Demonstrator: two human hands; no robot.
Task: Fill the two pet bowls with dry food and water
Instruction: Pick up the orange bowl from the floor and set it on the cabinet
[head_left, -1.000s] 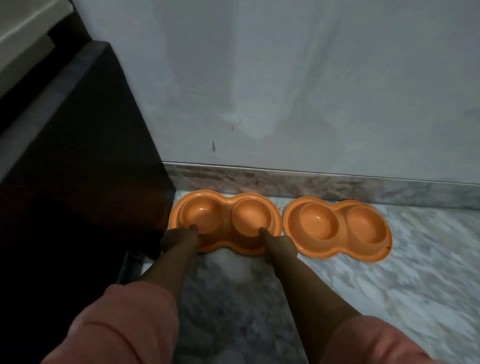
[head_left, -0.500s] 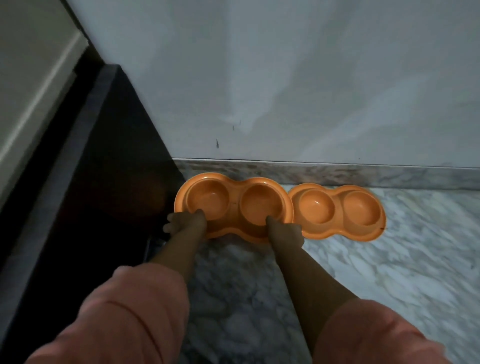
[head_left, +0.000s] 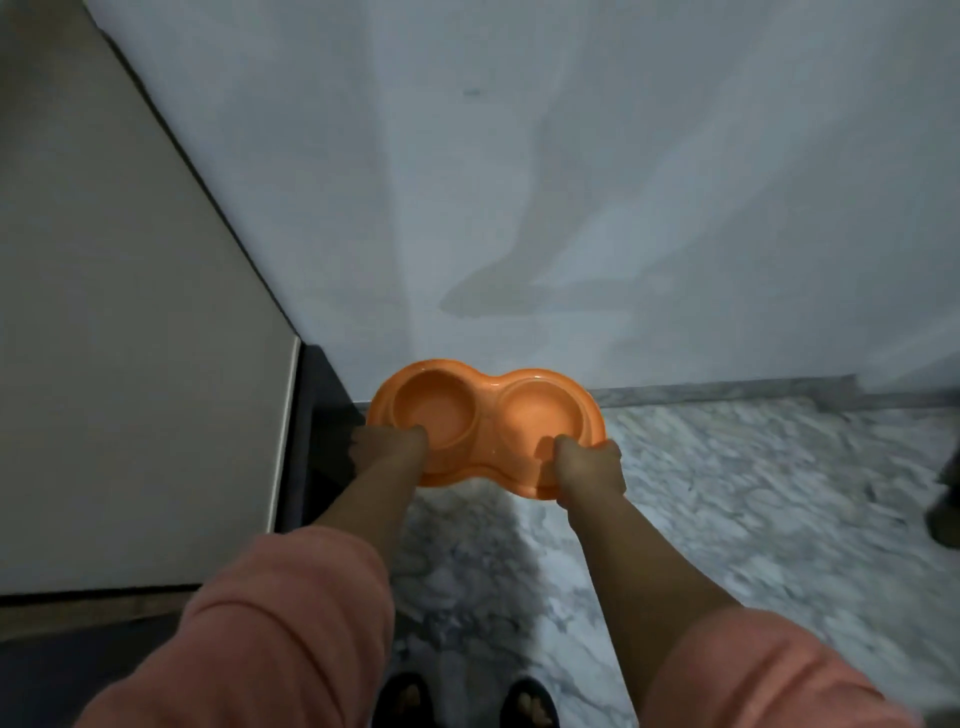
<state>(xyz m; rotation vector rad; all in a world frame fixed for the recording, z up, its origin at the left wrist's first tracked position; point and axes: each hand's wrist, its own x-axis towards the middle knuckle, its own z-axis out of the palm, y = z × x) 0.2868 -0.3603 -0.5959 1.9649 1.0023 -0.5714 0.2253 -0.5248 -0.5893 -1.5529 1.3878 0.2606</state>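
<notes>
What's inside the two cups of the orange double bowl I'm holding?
Both cups of the orange double bowl look empty; thumbs of the left hand and right hand cover bits of the near rims.

Both arms reach forward and down, nearly straight, with pink sleeves pushed up above the elbows and the forearms bare. The left hand (head_left: 387, 446) grips the near left edge of the orange double bowl (head_left: 485, 415), thumb on top over the rim, fingers curled beneath. The right hand (head_left: 589, 467) grips the near right edge the same way, thumb hooked over the rim. The two hands are level with each other, well apart.
</notes>
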